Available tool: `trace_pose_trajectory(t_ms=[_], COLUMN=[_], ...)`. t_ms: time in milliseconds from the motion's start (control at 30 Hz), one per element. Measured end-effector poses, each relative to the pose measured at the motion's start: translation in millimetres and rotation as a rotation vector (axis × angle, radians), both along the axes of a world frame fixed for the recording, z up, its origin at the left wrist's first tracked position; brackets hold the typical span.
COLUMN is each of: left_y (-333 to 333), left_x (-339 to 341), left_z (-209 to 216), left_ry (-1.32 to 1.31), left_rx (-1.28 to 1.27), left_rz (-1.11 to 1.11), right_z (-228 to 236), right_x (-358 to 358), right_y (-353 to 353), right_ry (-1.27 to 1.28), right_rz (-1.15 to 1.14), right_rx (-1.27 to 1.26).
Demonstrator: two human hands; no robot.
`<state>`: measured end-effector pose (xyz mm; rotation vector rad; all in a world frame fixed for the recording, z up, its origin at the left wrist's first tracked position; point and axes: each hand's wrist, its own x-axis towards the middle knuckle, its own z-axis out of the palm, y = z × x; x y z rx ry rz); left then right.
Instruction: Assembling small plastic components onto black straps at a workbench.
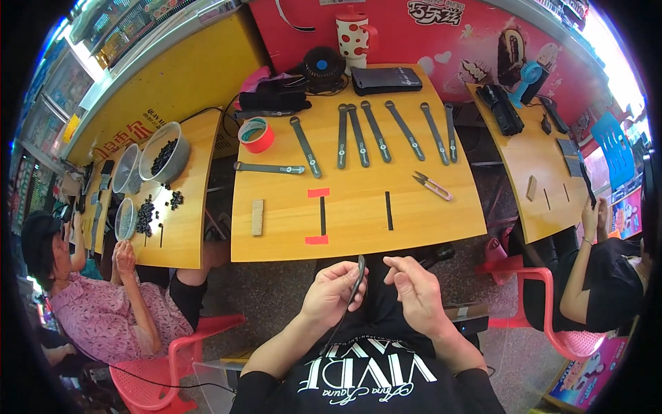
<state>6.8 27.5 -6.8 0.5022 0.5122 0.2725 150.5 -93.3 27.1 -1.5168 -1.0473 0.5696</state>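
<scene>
we list: straps (376,131), dark grey; tape strips (318,193), red; snips (443,193), pink-handled; cup (352,45), white, red-spotted; desk (358,238), yellow-brown; small fan (531,72), light blue; chairs (138,386), coral-red; a co-worker's shirt (110,314), pink, patterned.

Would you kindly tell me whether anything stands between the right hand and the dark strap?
Nothing visible does; only a gap separates the right hand from the dark strap in the left hand.

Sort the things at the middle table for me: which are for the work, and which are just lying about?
Probably for the work:
- dark strap in the left hand
- grey straps
- snips
- tape roll
- wooden block

Probably just lying about:
- spotted cup
- black fan
</scene>
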Motion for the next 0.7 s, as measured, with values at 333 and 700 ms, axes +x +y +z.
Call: trace_pose_trajectory(t_ms=[333,700], left_y=[-7,-11], left_x=[-8,-10], left_z=[5,6], left_ry=[-0.045,-0.039], left_rx=[-0.011,0.003], left_rz=[0.015,0.000], right_z=[2,0], right_x=[-22,-23], right_y=[-7,-9], right_ry=[-0.574,-0.697], right_rz=[0.040,-0.019], right_rx=[-0.051,-0.058])
